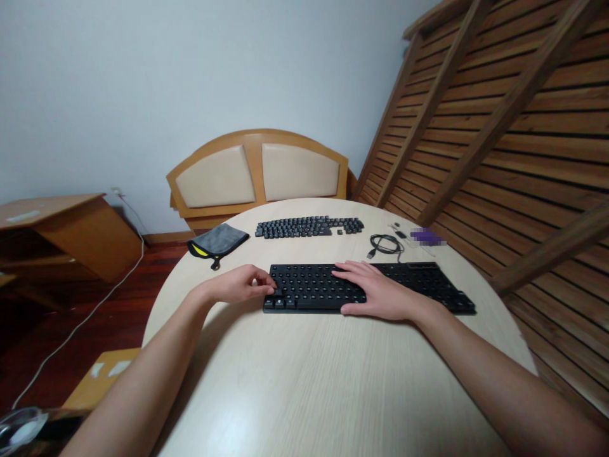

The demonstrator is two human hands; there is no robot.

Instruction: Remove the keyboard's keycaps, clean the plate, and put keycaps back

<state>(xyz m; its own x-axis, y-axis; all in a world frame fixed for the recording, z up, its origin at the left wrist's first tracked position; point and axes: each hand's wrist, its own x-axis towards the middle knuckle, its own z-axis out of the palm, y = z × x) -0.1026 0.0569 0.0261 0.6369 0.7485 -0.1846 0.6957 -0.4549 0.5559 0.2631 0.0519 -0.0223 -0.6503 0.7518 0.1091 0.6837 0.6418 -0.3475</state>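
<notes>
A black keyboard (pixel 328 292) lies flat on the round table. Most of its key positions show bare sockets, while a few keycaps (pixel 279 302) sit along its lower left corner. My left hand (pixel 242 283) is at the keyboard's left end, thumb and fingertips pinched on a dark keycap (pixel 278 292) just above the bottom row. Across the middle of the keyboard rests my right hand (pixel 375 289), fingers spread and holding nothing. Behind the keyboard, loose keycaps (pixel 295 227) are laid out in rows.
A grey cloth (pixel 219 241) with a yellow underside lies at the table's left. Back right are a coiled USB cable (pixel 386 242), small dark parts (pixel 400 234) and a blurred purple item (pixel 427 237). A wooden headboard (pixel 257 166) and slatted frame (pixel 499 120) stand behind the round table (pixel 295 374).
</notes>
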